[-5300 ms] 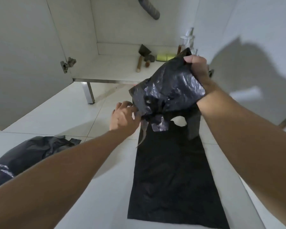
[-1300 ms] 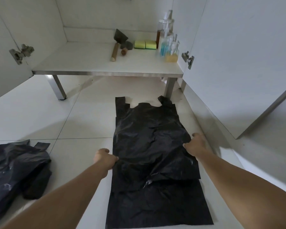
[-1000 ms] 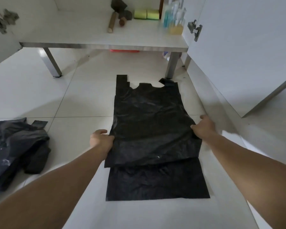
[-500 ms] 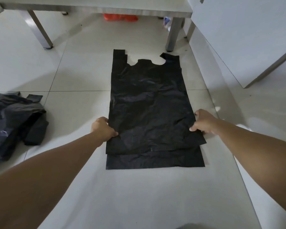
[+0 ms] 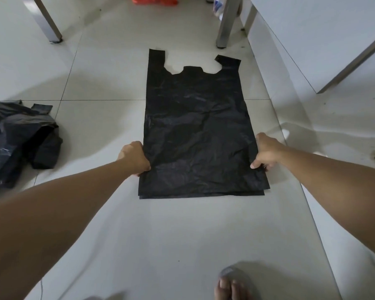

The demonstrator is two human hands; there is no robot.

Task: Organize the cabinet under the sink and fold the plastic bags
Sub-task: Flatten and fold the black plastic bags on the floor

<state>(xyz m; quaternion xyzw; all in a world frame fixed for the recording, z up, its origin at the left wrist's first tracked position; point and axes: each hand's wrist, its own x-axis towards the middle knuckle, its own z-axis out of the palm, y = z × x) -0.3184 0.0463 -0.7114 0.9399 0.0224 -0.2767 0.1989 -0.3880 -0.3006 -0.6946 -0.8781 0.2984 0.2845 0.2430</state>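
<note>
at the far left we see a crumpled heap of black plastic bags point(image 5: 15, 137) lying on the tiled floor point(image 5: 95, 224), well apart from the rest. above it a metal cabinet leg point(image 5: 47, 20) stands on the tiles. moving right, our left hand point(image 5: 133, 156) pinches the left edge of the top black bag point(image 5: 195, 131), fingers curled round it near the lower corner. this bag lies flat on the floor, handles pointing away from us, and a second flat bag point(image 5: 201, 195) shows as a thin strip under its near edge. beyond the handles an orange item point(image 5: 154, 0) sits under the cabinet, and a second metal leg point(image 5: 226, 22) stands to its right. our right hand point(image 5: 266, 151) grips the bag's right edge, thumb on top. at the bottom, toes in a grey slipper point(image 5: 234, 282) show. to the far right, a white cabinet door point(image 5: 325, 40) stands open.
</note>
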